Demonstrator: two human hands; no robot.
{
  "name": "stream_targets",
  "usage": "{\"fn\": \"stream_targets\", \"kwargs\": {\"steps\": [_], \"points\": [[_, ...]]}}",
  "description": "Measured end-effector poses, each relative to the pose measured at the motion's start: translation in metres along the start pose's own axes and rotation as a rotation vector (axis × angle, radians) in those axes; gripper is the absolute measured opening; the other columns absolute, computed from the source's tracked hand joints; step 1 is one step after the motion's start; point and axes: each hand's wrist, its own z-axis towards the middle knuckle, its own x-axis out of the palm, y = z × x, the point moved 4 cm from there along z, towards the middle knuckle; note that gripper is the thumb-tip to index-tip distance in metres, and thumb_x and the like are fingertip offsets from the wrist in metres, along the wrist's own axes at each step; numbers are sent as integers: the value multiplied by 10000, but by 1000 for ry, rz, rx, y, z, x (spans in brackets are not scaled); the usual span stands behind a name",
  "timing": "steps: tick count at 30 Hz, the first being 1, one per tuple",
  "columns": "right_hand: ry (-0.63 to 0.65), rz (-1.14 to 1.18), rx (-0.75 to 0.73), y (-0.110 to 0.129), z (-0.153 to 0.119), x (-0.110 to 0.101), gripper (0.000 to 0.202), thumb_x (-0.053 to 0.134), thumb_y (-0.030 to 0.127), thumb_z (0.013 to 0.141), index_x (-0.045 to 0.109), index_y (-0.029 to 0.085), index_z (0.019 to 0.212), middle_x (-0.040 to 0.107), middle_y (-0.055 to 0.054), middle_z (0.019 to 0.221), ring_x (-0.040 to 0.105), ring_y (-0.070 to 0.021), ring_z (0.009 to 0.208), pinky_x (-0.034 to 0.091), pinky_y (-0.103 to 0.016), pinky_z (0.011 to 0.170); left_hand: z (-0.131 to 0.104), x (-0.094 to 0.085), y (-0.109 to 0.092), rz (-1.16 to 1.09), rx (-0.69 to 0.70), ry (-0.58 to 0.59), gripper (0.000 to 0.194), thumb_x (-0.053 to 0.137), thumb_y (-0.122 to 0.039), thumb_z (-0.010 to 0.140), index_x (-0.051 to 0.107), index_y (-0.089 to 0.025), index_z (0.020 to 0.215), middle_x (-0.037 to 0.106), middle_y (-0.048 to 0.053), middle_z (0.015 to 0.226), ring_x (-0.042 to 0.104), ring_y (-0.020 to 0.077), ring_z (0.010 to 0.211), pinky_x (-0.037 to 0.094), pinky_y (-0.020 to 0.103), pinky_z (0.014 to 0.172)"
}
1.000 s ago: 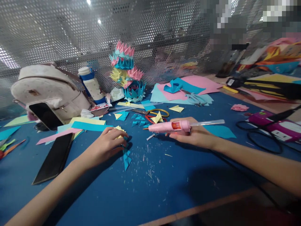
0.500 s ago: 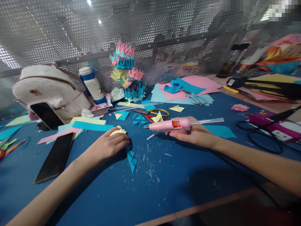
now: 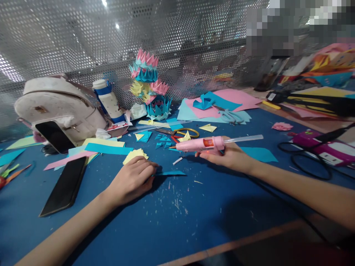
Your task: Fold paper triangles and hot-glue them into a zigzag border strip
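My left hand pinches one end of a folded blue paper strip, which points right just over the blue table. Behind its knuckles lies a stack of yellow paper pieces. My right hand is wrapped round a pink glue gun; a clear glue stick juts from its back and the nozzle faces left. Small blue folded triangles and a yellow folded piece lie behind the nozzle, near red-and-yellow-handled scissors.
Two phones, a backpack and a bottle are on the left. Folded-paper rings stand at the back. Paper sheets lie behind my right hand. A purple power strip with black cables is at the right.
My left hand has shifted slightly right and nearer, uncovering the yellow stack. The blue strip has swung from pointing towards me to pointing right. The glue gun has hardly moved.
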Motion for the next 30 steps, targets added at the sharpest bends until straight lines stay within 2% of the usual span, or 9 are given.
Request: {"fn": "stream_targets", "kwargs": {"steps": [3, 5, 7, 10, 15, 17, 20, 25, 30], "points": [[-43, 15, 89, -4, -1, -1, 330, 662, 470, 825, 712, 145, 858, 593, -15, 617, 518, -126, 549, 430, -237, 463, -1, 2, 0, -60, -60, -10, 186, 450, -26, 920, 526, -193, 954, 712, 81, 1005, 647, 185, 867, 509, 364, 827], [-43, 67, 159, -7, -1, -1, 366, 663, 487, 818, 719, 129, 869, 567, -6, 583, 446, -93, 468, 376, -217, 393, -3, 4, 1, -130, -132, 26, 137, 487, -80, 934, 523, -196, 998, 686, 84, 1039, 630, 202, 934, 504, 363, 830], [-46, 124, 197, -9, 0, -1, 392, 665, 500, 813, 725, 120, 887, 607, -27, 630, 413, -73, 436, 350, -206, 355, -4, 6, 2, -222, -241, 63, 122, 555, -186, 946, 513, -200, 1060, 654, 86, 1094, 603, 221, 1007, 494, 382, 867], [-66, 163, 203, -9, 2, -2, 379, 671, 495, 805, 732, 128, 880, 661, -63, 723, 449, -77, 460, 375, -202, 356, -4, 8, 4, -306, -364, 88, 182, 584, -308, 968, 528, -212, 1113, 635, 65, 1095, 587, 223, 1015, 473, 400, 884], [-77, 168, 207, -9, 2, -2, 380, 677, 507, 791, 735, 139, 867, 674, -80, 756, 465, -87, 476, 379, -207, 353, -3, 13, 6, -340, -408, 144, 160, 637, -290, 941, 596, -228, 1082, 622, 44, 1058, 591, 219, 967, 435, 412, 891], [-73, 167, 216, -10, 2, -2, 389, 671, 512, 796, 736, 136, 871, 673, -83, 760, 444, -77, 454, 372, -210, 350, -3, 12, 7, -367, -439, 127, 131, 654, -276, 923, 613, -220, 1034, 613, 38, 1001, 587, 212, 916, 433, 408, 875], [-69, 167, 212, -10, 2, -2, 387, 668, 511, 801, 734, 135, 864, 668, -81, 752, 440, -74, 447, 368, -210, 350, -2, 9, 6, -422, -440, 62, 133, 691, -256, 882, 620, -213, 986, 599, 50, 1025, 574, 222, 981, 437, 395, 888], [-74, 185, 207, -11, 3, -1, 378, 680, 499, 802, 733, 129, 862, 658, -71, 724, 424, -65, 438, 363, -195, 338, -4, 9, 5, -550, -493, 47, 154, 646, -159, 866, 613, -217, 1004, 649, 29, 1009, 606, 170, 928, 475, 304, 816], [-43, 273, 177, -10, 2, 1, 364, 703, 486, 807, 715, 129, 876, 676, -63, 761, 426, -47, 432, 351, -162, 323, -6, 7, 7, -576, -564, -23, 225, 657, -205, 859, 649, -215, 1084, 697, 30, 965, 651, 164, 873, 504, 292, 789]]}}
